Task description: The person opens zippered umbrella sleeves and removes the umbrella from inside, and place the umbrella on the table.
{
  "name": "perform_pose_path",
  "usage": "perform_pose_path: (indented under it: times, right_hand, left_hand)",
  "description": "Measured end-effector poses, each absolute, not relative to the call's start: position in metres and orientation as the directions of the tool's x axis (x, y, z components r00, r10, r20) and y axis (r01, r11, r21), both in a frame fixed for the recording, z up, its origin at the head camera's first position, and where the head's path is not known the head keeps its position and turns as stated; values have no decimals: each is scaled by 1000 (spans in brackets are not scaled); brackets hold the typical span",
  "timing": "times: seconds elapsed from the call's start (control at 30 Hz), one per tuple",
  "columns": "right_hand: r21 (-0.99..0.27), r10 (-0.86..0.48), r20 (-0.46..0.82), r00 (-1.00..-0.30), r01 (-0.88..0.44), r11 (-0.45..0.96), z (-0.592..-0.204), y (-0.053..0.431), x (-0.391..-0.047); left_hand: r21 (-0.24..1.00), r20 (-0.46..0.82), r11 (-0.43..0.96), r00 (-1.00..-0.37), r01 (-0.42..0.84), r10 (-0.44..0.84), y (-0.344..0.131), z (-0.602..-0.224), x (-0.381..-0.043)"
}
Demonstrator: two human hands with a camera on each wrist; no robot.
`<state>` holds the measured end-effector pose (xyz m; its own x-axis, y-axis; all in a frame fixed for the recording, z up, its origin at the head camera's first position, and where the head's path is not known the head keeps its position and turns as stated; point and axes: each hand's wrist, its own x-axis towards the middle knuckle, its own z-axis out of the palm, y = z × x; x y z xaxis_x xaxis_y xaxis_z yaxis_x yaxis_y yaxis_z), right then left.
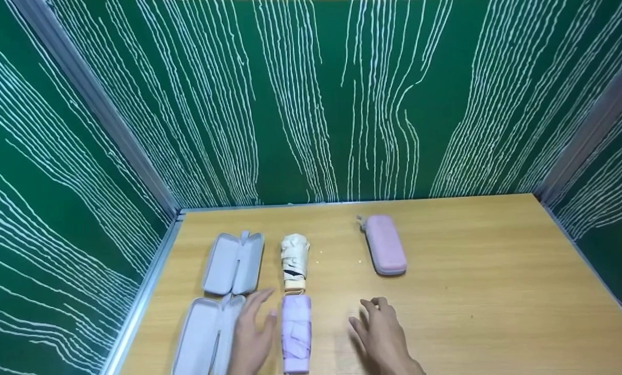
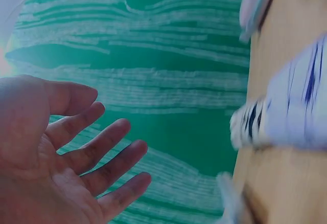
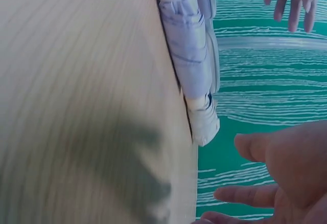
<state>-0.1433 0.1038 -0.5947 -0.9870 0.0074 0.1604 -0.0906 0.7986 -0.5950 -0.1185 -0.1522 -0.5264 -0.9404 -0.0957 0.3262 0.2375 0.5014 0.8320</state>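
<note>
At left, unfolded on the tabletop, near case (image 1: 197, 333) and far case (image 1: 221, 264): probably light and stiff-shelled, best steadied by the rims. Off at far right, pink case (image 1: 386, 245), closed, likely firm. Between, purple umbrella (image 1: 296, 333): likely light, slick cloth over a stiff core; grasp round the middle. Directly beyond, cream umbrella (image 1: 294, 255), looser-wrapped, likely softer to grip. Flanking the purple one, left hand (image 1: 251, 333) loosely spread, right hand (image 1: 383, 332) relaxed; both holding nothing.

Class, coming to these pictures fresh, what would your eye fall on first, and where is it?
The green back wall, covered in wavy white lines beyond the wooden table, would probably catch it first. Next come the closed pink case toward the table's far side and the purple folded umbrella between the left hand and right hand.
</note>
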Motion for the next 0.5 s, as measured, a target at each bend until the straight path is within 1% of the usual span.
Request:
perform_pose_path:
  times: [0.27,0.5]
  right_hand:
    - [-594,45,178,-983,-71,801,-597,121,-145]
    - [-587,68,215,-974,-74,806,-597,134,-150]
  left_hand:
    - [867,316,414,-948,277,-26,-112,-532,-127]
    - [857,301,433,-953,281,23,-80,-540,-131]
